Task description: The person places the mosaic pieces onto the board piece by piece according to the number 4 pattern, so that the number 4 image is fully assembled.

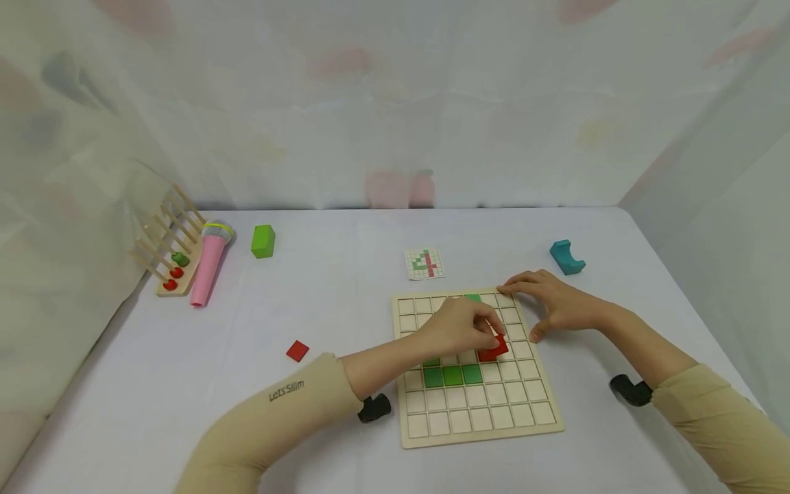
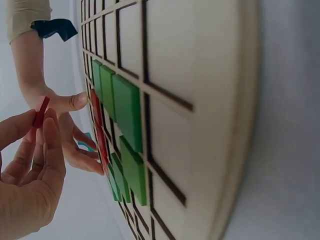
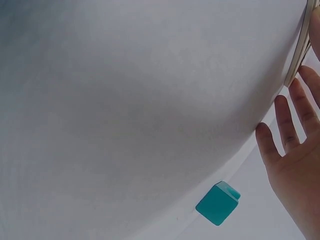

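Note:
Between thumb and fingertips my left hand (image 1: 458, 326) pinches a small red square tile (image 2: 41, 111), held tilted over the middle of a wooden grid board (image 1: 481, 439). Red tiles (image 2: 98, 127) lie in the board's cells below it. Several green tiles (image 1: 452, 375) fill other cells, partly hidden by the left hand and forearm in the head view. My right hand (image 1: 558, 305) spreads its fingers at the board's far right corner, thumb along the right edge. In the right wrist view its fingertips (image 3: 263, 131) are at the table surface beside the board.
Behind the board lies a small pattern card (image 1: 424, 263) with a green and red 4. A loose red tile (image 1: 297, 350) is left of the board. A teal arch block (image 1: 566, 257) stands beyond the right hand. Farther left are a green block (image 1: 262, 241), a pink microphone (image 1: 208, 271) and a peg stand (image 1: 190, 267).

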A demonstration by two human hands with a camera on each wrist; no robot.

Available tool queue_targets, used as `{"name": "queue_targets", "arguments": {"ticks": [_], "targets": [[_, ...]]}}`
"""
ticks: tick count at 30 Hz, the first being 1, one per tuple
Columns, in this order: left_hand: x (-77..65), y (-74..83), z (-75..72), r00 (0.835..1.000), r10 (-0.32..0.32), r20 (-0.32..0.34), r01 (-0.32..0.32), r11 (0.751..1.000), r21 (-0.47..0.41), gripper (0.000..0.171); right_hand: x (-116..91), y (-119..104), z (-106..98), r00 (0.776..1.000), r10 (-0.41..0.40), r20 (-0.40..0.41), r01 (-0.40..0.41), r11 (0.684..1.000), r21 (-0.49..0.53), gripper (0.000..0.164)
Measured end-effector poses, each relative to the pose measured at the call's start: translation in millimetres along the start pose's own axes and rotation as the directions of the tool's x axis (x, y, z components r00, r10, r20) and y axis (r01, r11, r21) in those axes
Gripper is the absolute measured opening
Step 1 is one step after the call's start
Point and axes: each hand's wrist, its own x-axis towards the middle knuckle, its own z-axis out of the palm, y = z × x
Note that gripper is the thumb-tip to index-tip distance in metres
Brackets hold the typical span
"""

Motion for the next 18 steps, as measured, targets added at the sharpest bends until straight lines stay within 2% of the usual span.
{"name": "queue_targets", "arguments": {"ticks": [3, 9, 14, 18], "targets": [[4.7, 2.3, 0.6, 1.000, -0.020, -0.006, 0.020, 1.000, 0.023, 0.009, -0.2, 0.2, -0.2, 1.000, -0.002, 0.001, 0.002, 1.000, 0.004, 0.092], [9.9, -2.0, 6.9, 0.995, -0.087, 0.047, 0.085, 0.995, 0.051, 0.006, -0.5, 0.2, -1.0, 1.000, -0.011, 0.002, 0.011, 1.000, 0.007, 0.092], [9.4, -4.8, 14.8, 0.997, -0.050, 0.060, 0.038, 0.981, 0.192, 0.007, -1.0, -0.3, -1.8, 1.000, -0.016, -0.002, 0.016, 1.000, 0.017, 0.093], [7.1, -1.5, 17.7, 0.998, -0.031, 0.058, 0.015, 0.964, 0.265, 0.010, -0.9, 0.3, -0.8, 1.000, -0.019, -0.003, 0.019, 1.000, 0.016, 0.093]]}}
